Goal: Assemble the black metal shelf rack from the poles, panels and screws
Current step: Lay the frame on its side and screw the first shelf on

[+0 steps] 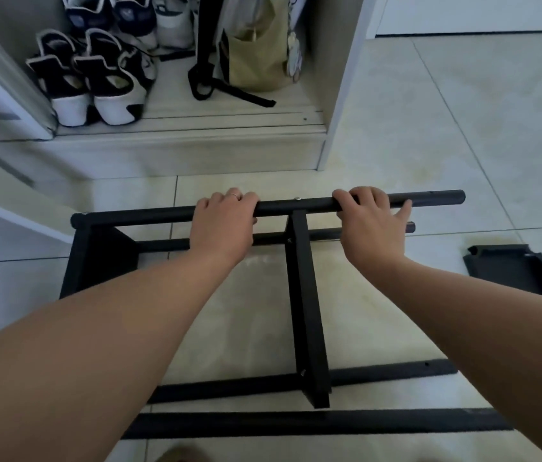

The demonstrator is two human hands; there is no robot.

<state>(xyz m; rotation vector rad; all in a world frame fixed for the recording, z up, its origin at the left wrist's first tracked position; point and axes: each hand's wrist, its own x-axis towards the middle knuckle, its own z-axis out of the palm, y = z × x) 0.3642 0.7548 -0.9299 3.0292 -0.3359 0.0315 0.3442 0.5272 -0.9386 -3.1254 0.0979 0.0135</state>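
The partly built black rack lies on its side on the tiled floor. Its top pole [303, 205] runs left to right, with a silver screw head at its middle. My left hand [223, 225] grips this pole left of centre, fingers curled over it. My right hand [371, 225] grips it right of centre, thumb stretched along the pole. Two panels are fixed between the poles: one at the left end [103, 258], one in the middle [308, 311]. Lower poles [379, 423] lie near me on the floor. A loose black panel [513, 271] rests on the floor to the right.
An open closet stands just beyond the rack, with several shoes [89, 78] and a tan bag [256, 51] with black straps on its raised floor. A white closet side panel [339, 105] rises at centre right. A sliding door [3, 105] is at the left.
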